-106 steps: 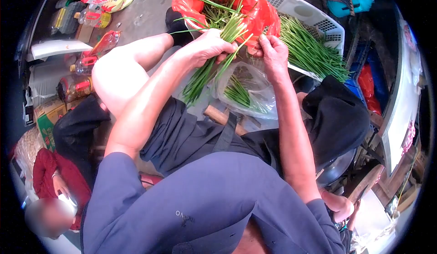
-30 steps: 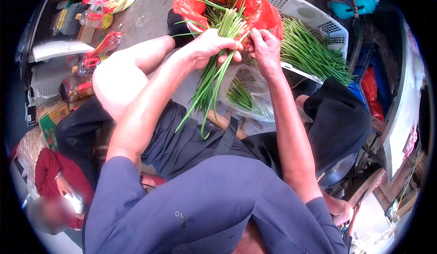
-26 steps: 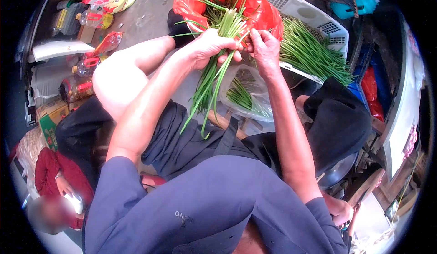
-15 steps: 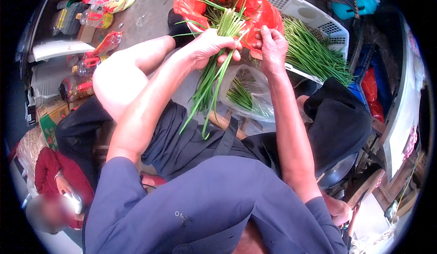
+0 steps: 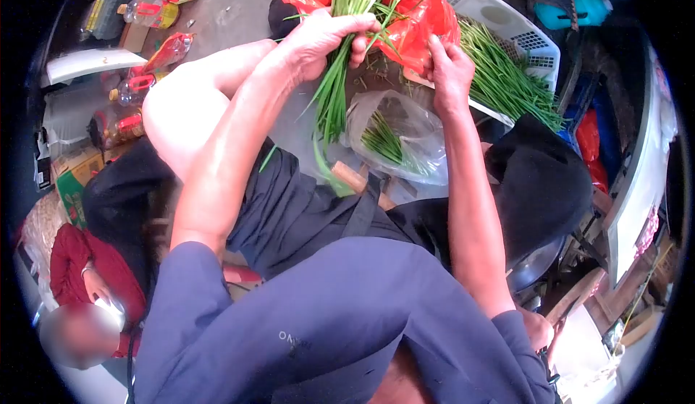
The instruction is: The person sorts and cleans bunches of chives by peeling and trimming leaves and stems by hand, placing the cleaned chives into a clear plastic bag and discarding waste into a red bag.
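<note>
My left hand (image 5: 329,38) is closed around a bunch of garlic chives (image 5: 334,93), pale stem ends upward and green leaves hanging down. The bunch is over the near edge of a red plastic bag (image 5: 423,9), which has loose greens at its mouth. Beside the bag's right edge is my right hand (image 5: 452,74), thumb and fingers pinched together; what they grip, if anything, cannot be made out. Below the hands, a clear plastic bag (image 5: 416,143) holds more chives (image 5: 382,140).
At the right, a white plastic basket (image 5: 499,17) holds many long chives (image 5: 507,74). A wooden piece (image 5: 349,177) lies between my legs. Oil bottles (image 5: 119,125) and packets stand along the left. A person in a dark red sleeve (image 5: 69,263) is at lower left.
My left hand has moved slightly up and left with the bunch, whose leaves now hang straighter. My right hand has shifted a little right and down. A few leaves are dropping towards my lap.
</note>
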`<state>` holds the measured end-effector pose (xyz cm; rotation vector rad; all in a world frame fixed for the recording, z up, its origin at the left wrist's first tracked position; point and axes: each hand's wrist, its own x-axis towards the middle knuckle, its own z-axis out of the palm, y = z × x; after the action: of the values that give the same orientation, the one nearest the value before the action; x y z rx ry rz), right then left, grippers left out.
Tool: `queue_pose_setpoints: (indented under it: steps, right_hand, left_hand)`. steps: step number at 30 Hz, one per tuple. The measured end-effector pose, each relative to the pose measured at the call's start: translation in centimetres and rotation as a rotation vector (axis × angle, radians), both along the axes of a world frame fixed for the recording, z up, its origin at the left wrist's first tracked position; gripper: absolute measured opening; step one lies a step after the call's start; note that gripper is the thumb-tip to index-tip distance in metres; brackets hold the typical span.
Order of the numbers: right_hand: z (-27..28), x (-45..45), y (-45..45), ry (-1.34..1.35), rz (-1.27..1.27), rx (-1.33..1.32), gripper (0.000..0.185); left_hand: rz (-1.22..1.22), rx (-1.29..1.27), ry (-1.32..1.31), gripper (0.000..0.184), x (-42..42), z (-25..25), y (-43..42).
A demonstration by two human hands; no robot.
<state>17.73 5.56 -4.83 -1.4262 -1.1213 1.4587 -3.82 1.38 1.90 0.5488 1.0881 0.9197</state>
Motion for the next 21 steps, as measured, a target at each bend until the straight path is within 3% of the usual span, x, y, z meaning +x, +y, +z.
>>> queue_pose_setpoints:
  steps: [3,5,7,9,11,17,21]
  right_hand:
    - [-1.5,1.9,-1.9,-0.137,0.113,-0.237,0.040]
    - [-3.7,3.2,-3.1,-0.243,0.331,-0.341,0.038]
    - [-9.8,4.8,-4.3,-0.491,0.535,-0.315,0.035]
    - [-12.3,4.7,-5.8,-0.621,0.595,-0.281,0.027]
    - [-15.9,4.5,-6.8,-0.623,0.622,-0.257,0.021]
    - [-21.2,3.4,-8.0,-0.379,0.457,-0.501,0.010]
    - [-23.3,3.2,-8.0,-0.366,0.438,-0.503,0.008]
  left_hand:
    - [0.106,0.001,0.040,0.021,0.2,1.3,0.2]
    - [0.116,0.047,0.060,0.021,-0.2,1.3,0.5]
    - [0.130,0.087,0.088,0.022,-0.7,1.2,0.7]
    - [0.177,0.134,0.068,0.023,-0.8,1.3,0.6]
    - [0.203,0.120,0.062,0.025,-0.6,1.4,0.6]
    - [0.315,0.059,0.090,0.027,-1.7,0.6,1.1]
    - [0.368,0.077,0.069,0.027,-2.5,0.2,1.7]
